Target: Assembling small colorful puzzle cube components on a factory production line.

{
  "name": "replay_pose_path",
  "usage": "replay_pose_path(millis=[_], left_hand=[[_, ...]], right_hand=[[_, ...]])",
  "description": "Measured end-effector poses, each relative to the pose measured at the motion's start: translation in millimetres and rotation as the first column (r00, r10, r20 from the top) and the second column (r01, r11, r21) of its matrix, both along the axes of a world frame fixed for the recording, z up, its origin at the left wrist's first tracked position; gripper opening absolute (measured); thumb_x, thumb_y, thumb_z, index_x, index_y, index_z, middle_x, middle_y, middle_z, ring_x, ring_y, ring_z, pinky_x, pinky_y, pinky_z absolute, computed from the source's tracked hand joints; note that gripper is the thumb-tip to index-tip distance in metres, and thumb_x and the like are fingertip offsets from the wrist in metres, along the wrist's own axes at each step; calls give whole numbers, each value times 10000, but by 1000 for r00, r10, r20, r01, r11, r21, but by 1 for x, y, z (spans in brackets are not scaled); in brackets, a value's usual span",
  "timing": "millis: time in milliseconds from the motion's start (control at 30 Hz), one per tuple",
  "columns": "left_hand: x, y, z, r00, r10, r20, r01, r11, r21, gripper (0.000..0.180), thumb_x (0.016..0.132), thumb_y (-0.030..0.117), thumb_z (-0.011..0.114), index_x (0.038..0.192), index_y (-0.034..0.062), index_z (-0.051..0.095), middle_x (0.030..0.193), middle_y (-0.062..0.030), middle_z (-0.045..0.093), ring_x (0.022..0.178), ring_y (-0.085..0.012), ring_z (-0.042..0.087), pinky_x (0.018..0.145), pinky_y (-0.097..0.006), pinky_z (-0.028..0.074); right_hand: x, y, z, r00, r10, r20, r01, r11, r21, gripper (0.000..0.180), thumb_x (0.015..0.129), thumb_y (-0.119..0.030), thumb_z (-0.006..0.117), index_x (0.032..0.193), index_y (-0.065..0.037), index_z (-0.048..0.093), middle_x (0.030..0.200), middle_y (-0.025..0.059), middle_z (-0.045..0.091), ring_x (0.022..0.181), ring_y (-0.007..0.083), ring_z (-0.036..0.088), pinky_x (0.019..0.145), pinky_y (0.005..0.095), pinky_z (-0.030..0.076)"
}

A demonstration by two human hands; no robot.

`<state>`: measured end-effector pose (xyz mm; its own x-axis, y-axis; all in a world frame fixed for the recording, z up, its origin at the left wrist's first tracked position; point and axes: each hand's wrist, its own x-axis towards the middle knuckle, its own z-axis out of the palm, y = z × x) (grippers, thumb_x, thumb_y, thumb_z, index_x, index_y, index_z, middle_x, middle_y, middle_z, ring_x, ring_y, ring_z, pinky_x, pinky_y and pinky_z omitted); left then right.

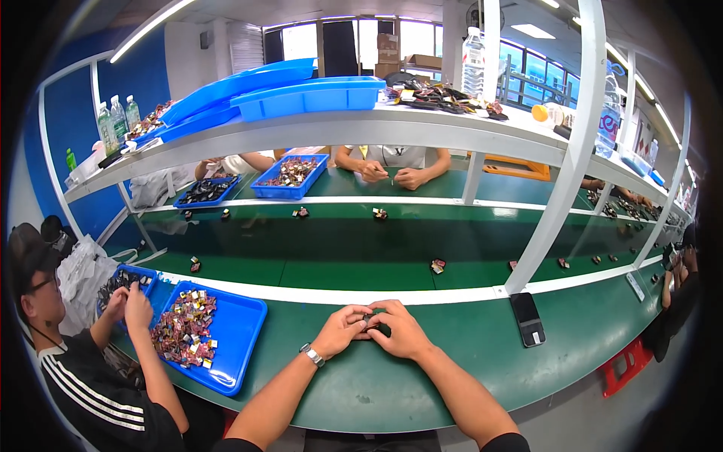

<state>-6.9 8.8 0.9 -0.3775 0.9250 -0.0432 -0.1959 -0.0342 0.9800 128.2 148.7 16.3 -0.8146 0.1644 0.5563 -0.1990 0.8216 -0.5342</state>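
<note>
Over the near edge of the conveyor, my left hand and my right hand meet, fingers bent inward. Between the fingertips they pinch a small dark part, mostly covered by the fingers, so its exact kind does not show. A watch with a metal band is on my left wrist. To the left, a blue tray holds a heap of small red, black and yellow-white electronic pieces. The green worktop lies under my forearms.
A black phone lies on the worktop at right. Beyond a white rail, small pieces ride on the green belt. A shelf with blue trays stands overhead on white posts. Co-workers sit at left, right and opposite.
</note>
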Motion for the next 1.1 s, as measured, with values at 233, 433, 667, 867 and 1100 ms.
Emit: replay_pose_path(millis=[233,433,667,867,1100], left_hand=[[-4,-2,2,998,14,58,-16,999,32,284,983,-2,462,1265,11,489,1200,-128,604,1102,-199,615,959,-356,546],[-3,-1,-3,998,9,68,-12,999,37,277,989,4,450,1264,13,488,1198,-129,607,1096,-196,617,958,-359,543],[-3,-2,-4,997,10,75,-15,998,67,269,988,10,464,1255,17,498,1191,-124,611,1078,-195,622,949,-360,547],[-6,3,-11,994,12,111,-22,996,90,280,974,-17,456,1252,-20,493,1193,-153,604,1082,-213,630,937,-353,563],[-5,-7,-6,992,84,94,-93,991,91,252,979,-24,451,1227,-22,493,1167,-155,618,1055,-199,637,914,-335,569]], right_hand=[[-7,-8,-5,992,-98,-84,95,995,-38,119,795,-88,720,913,-69,719,1143,66,626,1094,261,559,880,352,508],[-6,-13,-7,989,-129,-74,127,991,-36,115,793,-93,723,904,-66,718,1149,63,627,1086,260,565,871,358,510],[-8,-16,-10,984,-167,-64,164,985,-43,132,786,-97,724,914,-64,719,1156,71,625,1091,269,564,877,359,504],[-5,-11,-10,987,-129,-97,124,991,-53,135,791,-94,716,922,-61,715,1158,89,616,1106,283,554,917,376,482],[-13,-25,-7,987,-73,-144,57,992,-112,180,776,-54,703,955,-40,706,1175,109,600,1127,297,547,949,387,468]])
